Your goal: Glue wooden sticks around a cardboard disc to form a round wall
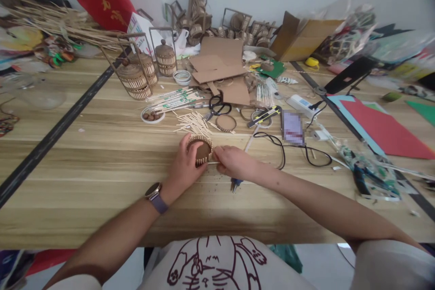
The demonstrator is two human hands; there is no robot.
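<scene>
Head view shows both bare hands meeting near the middle of the tabletop (102, 154), working on a small round basket (201, 148) made of a brown cardboard disc ringed with short upright bamboo sticks. The left hand (185, 167), a watch on its wrist, cups the basket from its near-left side, thumb and fingers curled around the wall; its grip is closed on the basket and steadies it on the wood. The right hand (234, 163) lies just beside the basket on the right, its fingertips pinched on a thin stick (213, 162) that lies flat and touches the basket's near rim. Under that hand a blue-tipped tool (235, 185) shows, with a black cord (288, 147) running off to the right; whether the hand also holds it cannot be told.

By the look of it, the step in hand is building up the ring of sticks around the disc, with part of the ring already standing. The next move calls for a steady left hold and careful alignment of the stick against its neighbours. More loose sticks (193, 123) lie just beyond the basket, near scissors (217, 106), and finished baskets (139, 77) stand further back.
</scene>
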